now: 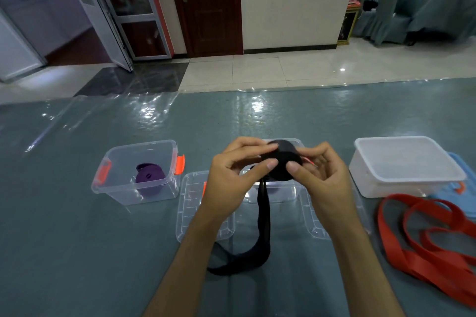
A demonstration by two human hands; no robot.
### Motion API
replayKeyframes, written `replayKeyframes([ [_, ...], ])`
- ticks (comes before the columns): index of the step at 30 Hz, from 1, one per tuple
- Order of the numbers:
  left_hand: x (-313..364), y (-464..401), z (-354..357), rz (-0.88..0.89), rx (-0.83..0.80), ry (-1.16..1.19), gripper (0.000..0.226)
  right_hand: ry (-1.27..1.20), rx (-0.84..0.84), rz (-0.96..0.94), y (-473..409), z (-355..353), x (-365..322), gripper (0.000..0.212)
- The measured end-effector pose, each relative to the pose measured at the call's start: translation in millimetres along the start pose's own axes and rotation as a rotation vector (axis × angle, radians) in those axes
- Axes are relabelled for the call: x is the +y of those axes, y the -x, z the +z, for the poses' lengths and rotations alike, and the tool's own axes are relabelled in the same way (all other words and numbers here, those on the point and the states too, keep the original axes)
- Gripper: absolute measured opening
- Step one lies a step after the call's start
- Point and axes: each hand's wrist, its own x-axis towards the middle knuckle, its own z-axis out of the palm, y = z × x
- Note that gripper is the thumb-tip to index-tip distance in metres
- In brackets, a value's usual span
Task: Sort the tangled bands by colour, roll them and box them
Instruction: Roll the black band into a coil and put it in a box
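Black band [282, 162] in both hands; red bands [425, 237] R.

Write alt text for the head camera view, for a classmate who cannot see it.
Two hands, left hand and right hand, roll a black elastic band into a coil, its loose tail trailing onto the grey-blue table. A rolled purple band sits in the clear plastic box with orange latches at left; loose red bands lie at right.

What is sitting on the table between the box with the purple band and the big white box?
In the head view, between the clear box holding the purple roll and the white box, another clear box sits behind both hands rolling a black band.
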Motion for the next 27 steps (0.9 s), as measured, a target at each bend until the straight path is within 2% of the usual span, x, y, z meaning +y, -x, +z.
replayKeyframes([
  [2,0,1,1,0.026,0.021,-0.012,0.024,0.041,-0.022,0.051,0,-4,0,0.045],
  [5,-1,1,1,0.012,0.027,0.015,0.022,0.1,-0.002,-0.007,-2,-3,-3,0.048],
  [9,-4,-3,-7,-0.051,-0.102,0.02,0.037,0.007,0.086,-0.057,-2,7,1,0.035],
  [12,-4,-4,-12,-0.048,-0.061,0.015,0.029,0.039,0.009,0.01,-2,4,4,0.031],
  [16,-5,-2,-10,0.006,0.011,0.016,0.021,0.104,-0.062,0.028,-5,-5,-1,0.049],
  [20,-10,2,3,0.027,0.067,-0.016,0.025,0.016,0.041,-0.069,-5,3,5,0.041],
  [24,-14,1,-4,0.008,0.005,-0.064,0.028,-0.033,0.042,-0.013,-1,-1,20,0.03],
  [27,-15,0,-3,0.027,0.05,-0.061,0.023,-0.013,0.023,0.038,1,-7,22,0.034],
])
